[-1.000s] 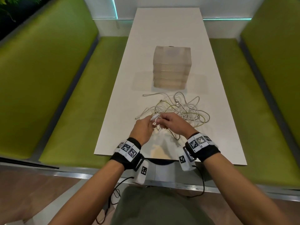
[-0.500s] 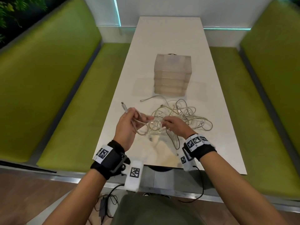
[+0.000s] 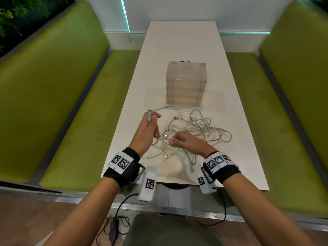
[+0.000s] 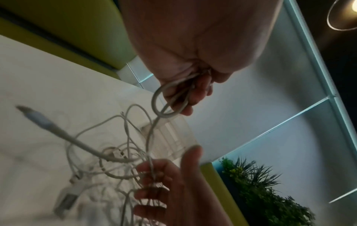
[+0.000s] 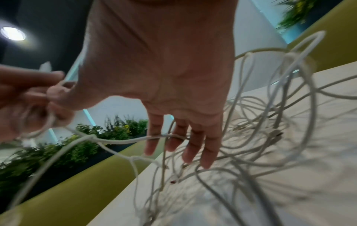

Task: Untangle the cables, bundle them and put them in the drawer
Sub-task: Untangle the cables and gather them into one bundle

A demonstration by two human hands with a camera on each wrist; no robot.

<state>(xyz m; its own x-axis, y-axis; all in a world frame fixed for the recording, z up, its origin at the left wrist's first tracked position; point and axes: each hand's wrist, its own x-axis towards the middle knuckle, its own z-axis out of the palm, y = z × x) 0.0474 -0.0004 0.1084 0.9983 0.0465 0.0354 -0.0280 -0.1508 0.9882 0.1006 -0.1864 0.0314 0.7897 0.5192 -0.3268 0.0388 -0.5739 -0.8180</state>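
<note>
The left hand (image 3: 148, 129) grips one thin white cable end (image 3: 149, 116); the right hand (image 3: 186, 143) pinches a strand beside it. The tangled pile of white cables (image 3: 198, 129) lies just before the closed frosted plastic drawer unit (image 3: 185, 82) on the white table (image 3: 181, 41).

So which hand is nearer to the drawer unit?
Left. The left hand is raised with a cable end just short of the drawer unit; the right hand sits lower, behind the cable tangle.
</note>
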